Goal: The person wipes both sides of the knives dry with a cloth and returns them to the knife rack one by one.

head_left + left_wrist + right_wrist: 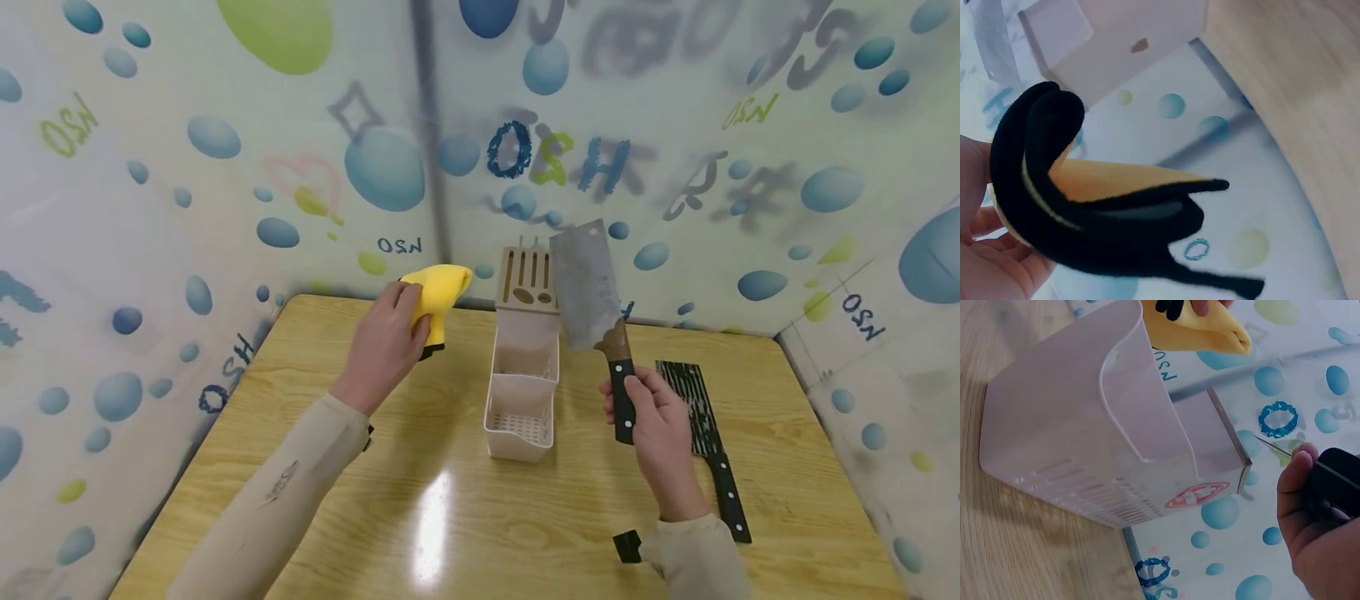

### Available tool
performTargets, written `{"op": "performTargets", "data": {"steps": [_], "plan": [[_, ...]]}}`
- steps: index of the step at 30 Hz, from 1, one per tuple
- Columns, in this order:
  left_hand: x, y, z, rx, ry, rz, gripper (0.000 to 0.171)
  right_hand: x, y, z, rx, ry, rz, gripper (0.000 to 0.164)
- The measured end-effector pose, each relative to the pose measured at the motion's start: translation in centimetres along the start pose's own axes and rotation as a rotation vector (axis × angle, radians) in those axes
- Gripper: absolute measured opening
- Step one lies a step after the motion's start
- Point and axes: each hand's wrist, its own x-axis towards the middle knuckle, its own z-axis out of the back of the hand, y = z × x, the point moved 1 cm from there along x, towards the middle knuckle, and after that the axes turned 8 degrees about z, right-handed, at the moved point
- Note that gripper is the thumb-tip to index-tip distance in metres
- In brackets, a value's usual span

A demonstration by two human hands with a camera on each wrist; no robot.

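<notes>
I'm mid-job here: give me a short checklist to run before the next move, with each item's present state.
1. Right hand gripping the cleaver by its handle: ok.
2. Left hand holding the yellow cloth apart from the cleaver: ok.
3. Knife holder standing upright: ok.
4. Cleaver blade clean: cannot tell; marks show, dirt or wear unclear.
5. Second knife put away: not ok; it lies on the table, right of the holder.
</notes>
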Motion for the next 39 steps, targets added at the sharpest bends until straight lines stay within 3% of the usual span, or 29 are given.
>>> {"op": "performTargets", "data": {"steps": [9,17,29,39], "plan": [[1.2,-1.9,0.3,0.0,-0.029,-0.089,0.046,-0.1,0.3,-1.8,0.045,0.057,-0.003,0.035],[2.1,-3.5,0.3,-0.001,-0.055,-0.17,0.047,-0.5,0.3,-3.5,0.1,0.088,-0.027,0.032],[1.8,-5.7,-0.1,0.098,0.03,-0.237,0.047,-1.4,-0.5,-4.8,0.106,0.112,-0.045,0.031],[1.7,-7.0,-0.7,0.212,0.07,-0.318,0.061,-1.5,-0.8,-5.4,0.11,0.141,-0.044,0.029]]}}
